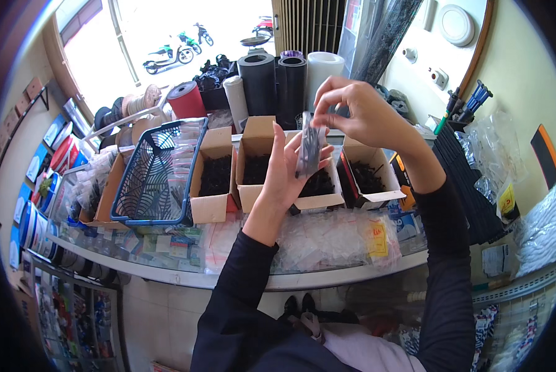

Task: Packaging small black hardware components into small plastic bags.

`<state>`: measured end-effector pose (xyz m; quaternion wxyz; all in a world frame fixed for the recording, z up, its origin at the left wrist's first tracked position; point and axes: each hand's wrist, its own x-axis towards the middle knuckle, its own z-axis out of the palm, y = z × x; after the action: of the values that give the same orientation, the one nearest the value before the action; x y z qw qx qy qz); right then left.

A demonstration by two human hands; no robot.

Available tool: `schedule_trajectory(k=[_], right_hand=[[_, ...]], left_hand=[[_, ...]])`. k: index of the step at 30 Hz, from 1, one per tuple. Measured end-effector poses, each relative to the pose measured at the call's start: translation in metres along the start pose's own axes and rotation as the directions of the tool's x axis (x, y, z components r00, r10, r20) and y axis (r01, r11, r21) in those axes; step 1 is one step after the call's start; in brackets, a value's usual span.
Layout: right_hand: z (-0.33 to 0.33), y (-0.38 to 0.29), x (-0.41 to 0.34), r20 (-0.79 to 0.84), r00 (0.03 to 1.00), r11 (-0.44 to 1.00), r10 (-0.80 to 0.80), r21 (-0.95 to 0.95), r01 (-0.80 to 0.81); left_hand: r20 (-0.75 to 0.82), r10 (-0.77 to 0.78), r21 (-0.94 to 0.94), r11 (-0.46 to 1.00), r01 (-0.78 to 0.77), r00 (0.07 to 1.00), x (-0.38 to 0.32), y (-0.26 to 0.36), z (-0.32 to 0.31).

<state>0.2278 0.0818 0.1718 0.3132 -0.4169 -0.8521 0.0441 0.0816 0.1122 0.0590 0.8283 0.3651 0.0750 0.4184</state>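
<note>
A small clear plastic bag [309, 151] with dark, thin pieces inside, probably screws, rests upright in the palm of my left hand [285, 169]. The fingers of that hand curl behind it. From above, my right hand [352, 111] pinches the top edge of the bag between thumb and fingers. Below the hands stand open cardboard boxes [213, 207] filled with black screw-like pieces [215, 174]. My left hand partly hides the two middle ones. Flat clear plastic bags [324, 237] with red strips are spread along the front of the counter.
A blue plastic basket [124, 204] left of the boxes holds filled bags [185, 158]. The glass counter [175, 276] has a pale front edge. Behind the boxes stand black rolls [257, 88] and a white roll [324, 69]. Bundled black strips [468, 186] lean at the right.
</note>
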Motion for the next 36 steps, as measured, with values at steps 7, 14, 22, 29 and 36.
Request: schedule_trajectory(k=[7, 14, 22, 29, 36], right_hand=[[0.007, -0.013, -0.003, -0.129, 0.992, 0.971, 0.009, -0.238, -0.040], [0.005, -0.018, -0.007, -0.117, 0.993, 0.934, -0.005, -0.355, -0.037], [0.010, -0.024, -0.012, -0.154, 0.988, 0.876, 0.008, -0.475, -0.081], [0.009, -0.010, -0.021, -0.200, 0.975, 0.981, 0.094, -0.147, -0.125], [0.005, 0.001, -0.034, -0.031, 0.971, 0.955, 0.236, 0.195, -0.226]], left_hand=[[-0.041, 0.061, 0.048, 0.997, -0.059, 0.997, 0.005, -0.001, -0.010], [-0.041, 0.052, 0.120, 0.992, -0.046, 0.998, 0.001, 0.001, -0.003], [0.041, -0.016, 0.232, 0.973, 0.006, 0.999, -0.002, -0.003, 0.000], [0.168, 0.013, 0.287, 0.956, -0.061, 0.986, -0.003, -0.003, -0.003], [0.206, 0.035, 0.266, 0.960, -0.090, 0.978, -0.006, -0.006, 0.001]])
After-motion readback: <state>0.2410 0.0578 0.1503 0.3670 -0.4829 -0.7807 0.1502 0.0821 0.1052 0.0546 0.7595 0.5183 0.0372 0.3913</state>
